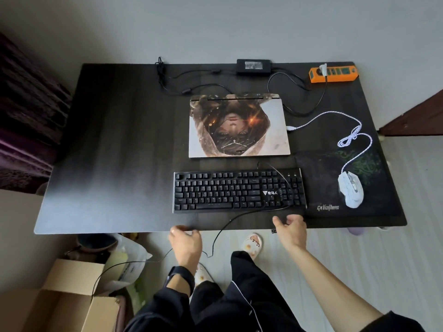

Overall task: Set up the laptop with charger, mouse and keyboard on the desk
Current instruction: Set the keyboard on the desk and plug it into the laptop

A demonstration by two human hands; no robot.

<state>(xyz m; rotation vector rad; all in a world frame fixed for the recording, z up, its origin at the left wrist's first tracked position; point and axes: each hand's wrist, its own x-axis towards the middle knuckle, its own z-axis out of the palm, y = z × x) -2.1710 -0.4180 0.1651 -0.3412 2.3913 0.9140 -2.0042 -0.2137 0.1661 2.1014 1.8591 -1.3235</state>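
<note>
The keyboard (239, 191) is laid long axis left to right, just near of the closed laptop (238, 125). Its cable (221, 232) is trailed off the near edge of the worktop (115, 144) between the 2 hands, then down to the left. The left hand (185, 242) is nearer it, grip curled; whether the cable is held cannot be told. The right hand (291, 227) is seen with grip loosely spread, nothing held.

The desk (115, 140) has a dark wood-grain top — a pale glare covers its near-left corner. The rear wall (215, 25) is plain pale grey and meets the far desk edge. The floor (359, 259) is light planks. Left side: dark purple upholstered furniture (24, 111). Right side: a reddish-brown wooden panel (417, 116). Below the near-left desk edge — an open cardboard box (67, 305) and a plastic bag (130, 256).
</note>
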